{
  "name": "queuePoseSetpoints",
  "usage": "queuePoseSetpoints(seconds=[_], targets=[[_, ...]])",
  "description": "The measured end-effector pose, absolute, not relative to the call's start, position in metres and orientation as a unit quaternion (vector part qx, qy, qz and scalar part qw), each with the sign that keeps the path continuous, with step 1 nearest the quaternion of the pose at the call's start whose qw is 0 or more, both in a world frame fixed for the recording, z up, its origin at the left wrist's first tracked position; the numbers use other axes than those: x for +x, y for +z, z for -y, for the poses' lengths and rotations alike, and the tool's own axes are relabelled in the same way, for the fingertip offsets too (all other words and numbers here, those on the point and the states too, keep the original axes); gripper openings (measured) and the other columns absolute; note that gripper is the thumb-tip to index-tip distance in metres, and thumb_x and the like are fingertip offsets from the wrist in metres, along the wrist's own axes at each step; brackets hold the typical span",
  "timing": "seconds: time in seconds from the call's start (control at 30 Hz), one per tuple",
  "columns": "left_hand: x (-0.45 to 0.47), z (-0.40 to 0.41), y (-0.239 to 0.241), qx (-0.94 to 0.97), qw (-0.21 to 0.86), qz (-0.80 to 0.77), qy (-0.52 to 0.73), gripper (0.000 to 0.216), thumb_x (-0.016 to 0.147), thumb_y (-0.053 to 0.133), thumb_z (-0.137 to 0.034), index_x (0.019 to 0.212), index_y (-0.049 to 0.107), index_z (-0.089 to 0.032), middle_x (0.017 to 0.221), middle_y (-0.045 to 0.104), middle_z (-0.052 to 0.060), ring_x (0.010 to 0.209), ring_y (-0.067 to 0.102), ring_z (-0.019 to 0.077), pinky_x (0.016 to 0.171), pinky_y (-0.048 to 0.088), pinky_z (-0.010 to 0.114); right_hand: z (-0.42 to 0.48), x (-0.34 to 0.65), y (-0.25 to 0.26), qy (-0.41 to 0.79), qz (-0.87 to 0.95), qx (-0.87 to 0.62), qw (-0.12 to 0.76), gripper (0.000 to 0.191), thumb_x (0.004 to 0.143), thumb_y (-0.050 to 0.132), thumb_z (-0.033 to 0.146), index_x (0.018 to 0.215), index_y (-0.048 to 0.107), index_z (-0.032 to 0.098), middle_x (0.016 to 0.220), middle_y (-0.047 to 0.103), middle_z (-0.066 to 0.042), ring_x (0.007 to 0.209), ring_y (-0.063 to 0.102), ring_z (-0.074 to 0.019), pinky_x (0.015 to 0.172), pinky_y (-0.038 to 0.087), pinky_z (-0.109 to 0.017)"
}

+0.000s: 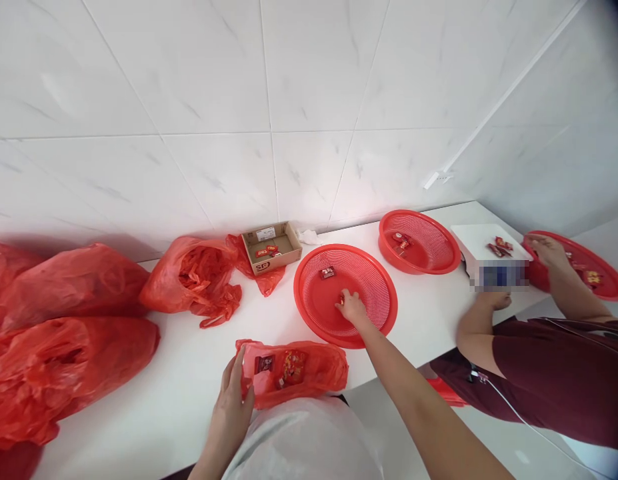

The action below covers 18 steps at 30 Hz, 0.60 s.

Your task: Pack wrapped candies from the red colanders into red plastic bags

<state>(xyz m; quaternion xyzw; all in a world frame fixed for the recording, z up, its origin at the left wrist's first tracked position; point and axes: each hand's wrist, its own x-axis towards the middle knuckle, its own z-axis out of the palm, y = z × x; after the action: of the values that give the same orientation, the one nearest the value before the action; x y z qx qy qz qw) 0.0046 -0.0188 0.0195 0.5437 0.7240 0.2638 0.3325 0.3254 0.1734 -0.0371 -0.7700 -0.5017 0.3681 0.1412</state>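
Note:
My right hand (352, 308) reaches into the large red mesh basket (309, 313), fingertips pinched at a small red packet (342, 299) near its middle. Another small dark-red packet (327, 273) lies farther back in the same basket. On the table's front edge, against my body, lies a red plastic bag (326, 367) with its mouth spread. Inside it are a dark packet (263, 363) and a red-and-yellow packet (293, 367). My left hand (231, 400) rests along the bag's left edge, fingers straight and thumb apart.
Full red bags (79, 280) crowd the left; a crumpled red bag (189, 280) sits beside a small cardboard box (273, 250) holding packets. To the right are a second red basket (419, 243), a white device (481, 240) with packets on top, and a co-worker's arms (563, 273) near another basket (606, 267).

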Motion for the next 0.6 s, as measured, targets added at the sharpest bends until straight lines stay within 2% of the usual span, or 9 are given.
queuePoseSetpoints(seconds=[0.1, 0.2, 0.37, 0.47, 0.6], targets=[[0.002, 0.020, 0.020, 0.546, 0.341, -0.723, 0.252, 0.065, 0.088, 0.039, -0.026, 0.151, 0.021, -0.031, 0.147, 0.037, 0.012, 0.112, 0.059, 0.0259, 0.089, 0.051, 0.043, -0.172, 0.318, -0.028, 0.454, 0.463, -0.739, 0.183, 0.035, 0.092, 0.058, 0.035, 0.122, 0.056, 0.016, 0.122, 0.057, -0.009, 0.104, 0.059, -0.0215, 0.087, 0.051, -0.043], [0.002, 0.021, 0.020, 0.539, 0.347, -0.724, 0.255, 0.065, 0.089, 0.039, -0.025, 0.151, 0.020, -0.030, 0.147, 0.036, 0.012, 0.113, 0.059, 0.0261, 0.089, 0.051, 0.043, -0.169, 0.308, -0.010, 0.557, 0.425, -0.673, 0.238, 0.033, 0.096, 0.050, 0.038, 0.119, 0.057, 0.015, 0.116, 0.062, -0.010, 0.098, 0.063, -0.0200, 0.083, 0.054, -0.040], [0.006, 0.020, 0.024, 0.533, 0.345, -0.730, 0.253, 0.064, 0.089, 0.039, -0.024, 0.150, 0.021, -0.030, 0.146, 0.038, 0.012, 0.113, 0.059, 0.0250, 0.092, 0.050, 0.043, -0.148, 0.286, 0.041, 0.671, 0.388, -0.542, 0.326, 0.047, 0.099, 0.025, 0.048, 0.120, 0.055, 0.018, 0.125, 0.062, -0.013, 0.110, 0.064, -0.0209, 0.089, 0.053, -0.038], [0.006, 0.018, 0.028, 0.540, 0.346, -0.726, 0.248, 0.064, 0.089, 0.039, -0.023, 0.150, 0.022, -0.029, 0.146, 0.038, 0.013, 0.110, 0.060, 0.0235, 0.092, 0.049, 0.042, -0.129, 0.274, 0.077, 0.734, 0.337, -0.460, 0.369, 0.056, 0.095, 0.025, 0.060, 0.126, 0.052, 0.022, 0.133, 0.058, -0.012, 0.115, 0.061, -0.0224, 0.094, 0.050, -0.041], [0.004, 0.020, 0.028, 0.549, 0.352, -0.716, 0.248, 0.065, 0.089, 0.039, -0.023, 0.151, 0.020, -0.030, 0.146, 0.036, 0.013, 0.102, 0.063, 0.0216, 0.089, 0.050, 0.041, -0.110, 0.262, 0.112, 0.804, 0.237, -0.367, 0.404, 0.054, 0.094, 0.032, 0.062, 0.124, 0.053, 0.023, 0.135, 0.056, -0.011, 0.117, 0.060, -0.0245, 0.099, 0.045, -0.043]])
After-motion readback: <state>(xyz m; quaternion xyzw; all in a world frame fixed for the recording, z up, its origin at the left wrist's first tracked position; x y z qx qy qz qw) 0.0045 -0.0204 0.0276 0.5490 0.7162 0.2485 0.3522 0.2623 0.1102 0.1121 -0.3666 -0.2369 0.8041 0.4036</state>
